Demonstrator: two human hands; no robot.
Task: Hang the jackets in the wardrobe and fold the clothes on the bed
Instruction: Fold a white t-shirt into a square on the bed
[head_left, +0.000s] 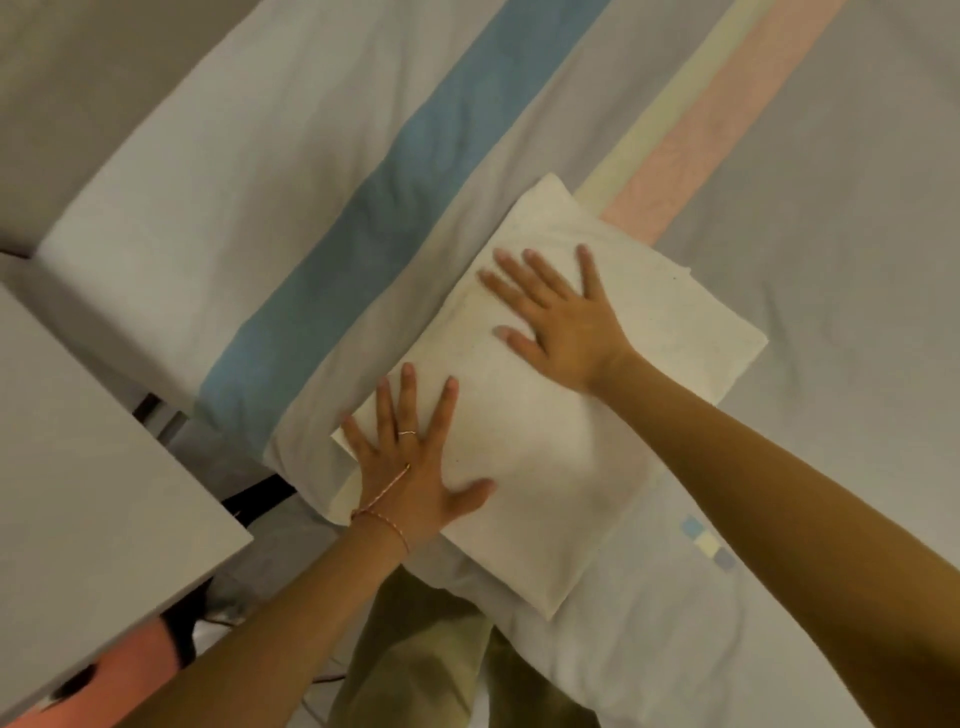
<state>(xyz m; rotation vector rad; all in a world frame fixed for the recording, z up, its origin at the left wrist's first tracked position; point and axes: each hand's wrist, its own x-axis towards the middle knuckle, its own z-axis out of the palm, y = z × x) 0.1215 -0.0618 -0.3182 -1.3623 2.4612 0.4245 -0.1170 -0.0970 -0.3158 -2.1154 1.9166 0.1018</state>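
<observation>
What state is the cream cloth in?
Folded: the cream cloth is a compact, layered rectangle; left hand and right hand press flat.

A single view comes from a camera worn on the person's head, looking steeply down onto the bed (831, 208) from close above. The left hand (410, 478) and right hand (561, 322) sit near the middle of the picture. The wide lens also takes in the person's own trouser legs (415, 649) at the lower edge, and the frame is tilted, so the bed's stripes (395, 208) run diagonally
</observation>
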